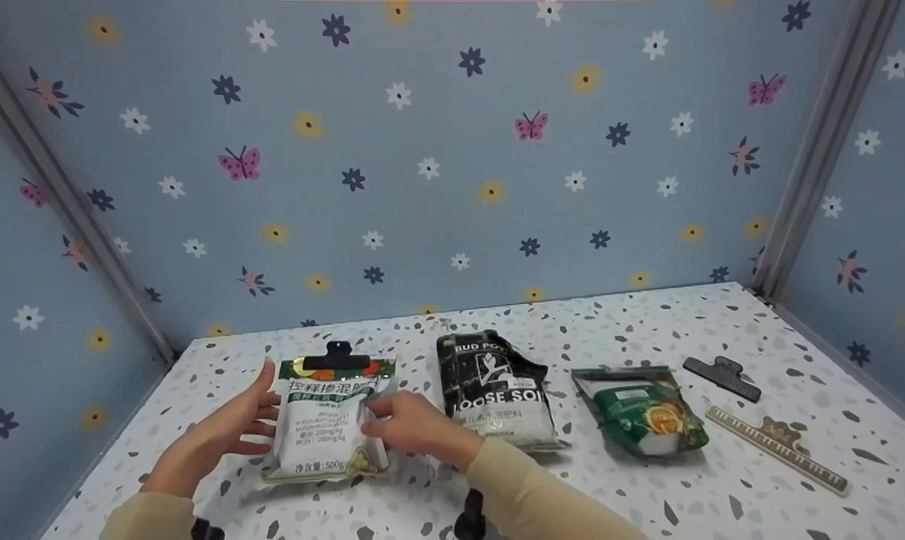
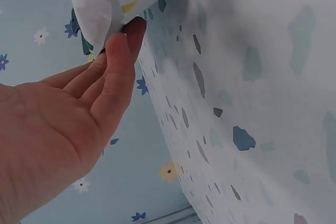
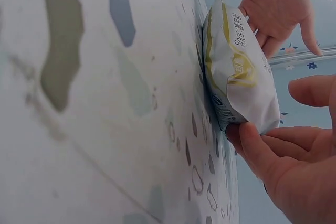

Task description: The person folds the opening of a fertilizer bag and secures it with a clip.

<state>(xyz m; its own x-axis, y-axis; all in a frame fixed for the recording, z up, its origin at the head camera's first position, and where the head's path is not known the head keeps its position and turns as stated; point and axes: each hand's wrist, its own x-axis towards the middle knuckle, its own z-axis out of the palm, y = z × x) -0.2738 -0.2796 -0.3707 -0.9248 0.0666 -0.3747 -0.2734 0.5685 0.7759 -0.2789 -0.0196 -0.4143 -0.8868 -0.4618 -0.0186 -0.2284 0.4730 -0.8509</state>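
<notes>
Fingers on the left hand lie nearly straight, tips touching the white bag along its 9 o'clock side, thumb raised apart; released, just contact. Right hand at the bag's 3 o'clock side, fingertips against its lower edge, thumb held off in the right wrist view; also released, no squeeze. White bag lies print side up on the speckled tabletop, marked 500g, bulging, contents hidden; black clip bites its 12 o'clock edge. At 3 o'clock from it, soil bag, plump, contents hidden. Further at 3 o'clock, green packet, rounded low, flatter at its top, contents hidden. From the packet, loose black clip at 2 o'clock, gold ruler-like clip between 3 and 4. Tabletop's back edge meets the floral wall at 12 o'clock; bare strip behind the bags. Left hand has bare tabletop at 9 o'clock; right hand sits tight, soil bag just beside it at 3.
</notes>
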